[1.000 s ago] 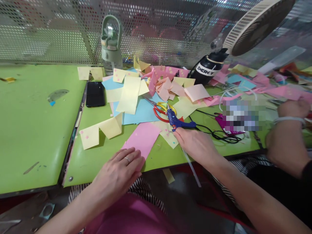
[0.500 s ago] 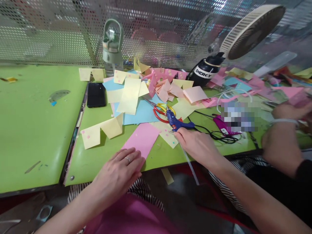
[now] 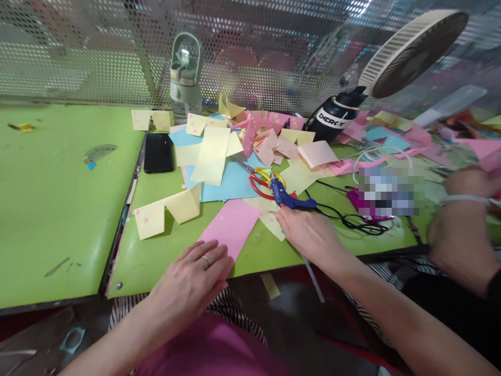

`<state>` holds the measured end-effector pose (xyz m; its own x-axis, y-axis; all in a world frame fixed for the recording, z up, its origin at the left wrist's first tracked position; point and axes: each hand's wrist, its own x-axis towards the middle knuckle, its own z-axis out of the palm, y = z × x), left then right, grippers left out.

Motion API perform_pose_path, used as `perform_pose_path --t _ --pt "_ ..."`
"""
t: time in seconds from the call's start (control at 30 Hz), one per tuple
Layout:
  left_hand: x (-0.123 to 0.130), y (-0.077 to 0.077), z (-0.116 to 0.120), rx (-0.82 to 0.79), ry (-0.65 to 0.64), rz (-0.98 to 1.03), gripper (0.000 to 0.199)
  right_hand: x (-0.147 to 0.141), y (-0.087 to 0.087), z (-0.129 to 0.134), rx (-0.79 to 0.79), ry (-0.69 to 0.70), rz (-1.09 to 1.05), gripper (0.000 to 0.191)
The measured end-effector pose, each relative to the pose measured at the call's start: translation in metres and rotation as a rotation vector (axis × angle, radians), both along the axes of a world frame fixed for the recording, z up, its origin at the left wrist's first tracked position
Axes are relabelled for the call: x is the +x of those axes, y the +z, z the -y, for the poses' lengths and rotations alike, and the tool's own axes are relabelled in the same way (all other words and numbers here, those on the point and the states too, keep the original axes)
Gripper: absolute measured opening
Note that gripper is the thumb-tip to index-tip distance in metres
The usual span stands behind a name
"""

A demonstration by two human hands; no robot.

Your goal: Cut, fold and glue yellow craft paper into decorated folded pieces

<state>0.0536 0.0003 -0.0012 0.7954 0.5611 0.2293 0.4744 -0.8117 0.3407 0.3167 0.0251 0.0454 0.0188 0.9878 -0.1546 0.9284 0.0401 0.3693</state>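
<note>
My left hand [image 3: 195, 274] lies flat, fingers stretched out, on the near end of a pink paper strip [image 3: 230, 224]. A ring is on one finger. Just below a blue glue gun [image 3: 287, 197], my right hand [image 3: 311, 232] is closed, its fingertips by the edge of a yellow spotted paper piece [image 3: 270, 216]. What those fingers hold, if anything, is hidden. From under this hand a clear glue stick [image 3: 314, 282] pokes out past the table edge. Scissors with red and yellow handles [image 3: 261, 192] lie partly behind the gun. A folded yellow paper [image 3: 151, 219] stands to the left.
Coloured paper pieces [image 3: 213, 156] are heaped at the back. Around them are a phone [image 3: 158, 152], a green-topped bottle [image 3: 186, 91], a black bottle [image 3: 332, 120] and a fan [image 3: 417, 55]. A black cord [image 3: 364, 227] loops at right, near another person's arm [image 3: 462, 235].
My right hand has shifted slightly left over the spotted paper's edge. My left hand stays on the pink strip. The whole view has moved a little.
</note>
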Motion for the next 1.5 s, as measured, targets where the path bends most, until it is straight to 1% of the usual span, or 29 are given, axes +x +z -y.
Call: perform_pose_path --t 0.13,0.27,0.37,0.43,0.5,0.57,0.63,0.7,0.77,0.83,0.9,1.0,1.2,1.5 --pt "0.0 0.001 -0.001 0.009 -0.005 -0.019 0.033 0.002 -0.001 0.0 -0.026 0.01 -0.027 0.033" --pt "-0.001 -0.001 -0.001 0.001 -0.004 -0.018 0.033 0.007 0.004 0.0 -0.036 0.004 -0.073 0.033" --pt "-0.002 -0.003 0.001 -0.012 0.003 -0.012 0.032 0.01 0.007 -0.001 -0.026 -0.03 -0.078 0.035" --pt "0.002 0.0 0.001 -0.014 0.012 -0.013 0.032 0.01 0.008 -0.001 -0.027 -0.054 -0.078 0.036" --pt "0.012 0.008 -0.003 -0.011 0.033 -0.05 0.029 0.009 0.008 -0.001 -0.04 -0.066 -0.091 0.037" --pt "0.03 0.02 -0.012 -0.015 0.061 -0.141 0.026 0.008 0.009 -0.002 -0.056 -0.073 -0.112 0.038" --pt "0.052 0.03 -0.028 -0.001 0.058 -0.231 0.027 0.007 0.01 -0.002 -0.072 -0.082 -0.136 0.041" --pt "0.074 0.033 -0.046 0.066 0.05 -0.234 0.028 0.007 0.011 -0.002 -0.087 -0.091 -0.167 0.044" --pt "0.09 0.029 -0.063 0.084 0.079 -0.241 0.027 0.008 0.01 -0.002 -0.098 -0.105 -0.201 0.046" --pt "0.099 0.021 -0.074 0.057 0.054 -0.26 0.028 0.009 0.008 -0.001 -0.105 -0.124 -0.233 0.047" --pt "0.102 0.013 -0.079 0.041 0.019 -0.284 0.031 0.01 0.004 -0.001 -0.108 -0.145 -0.264 0.048" --pt "0.101 0.008 -0.08 0.045 -0.009 -0.302 0.034 0.012 -0.001 -0.002 -0.108 -0.166 -0.313 0.047" --pt "0.101 0.008 -0.078 0.023 0.046 -0.271 0.036 0.015 -0.004 -0.004 -0.087 -0.17 -0.4 0.045" --pt "0.099 0.006 -0.079 0.004 0.04 -0.244 0.035 0.016 -0.007 -0.002 -0.043 -0.164 -0.479 0.043"
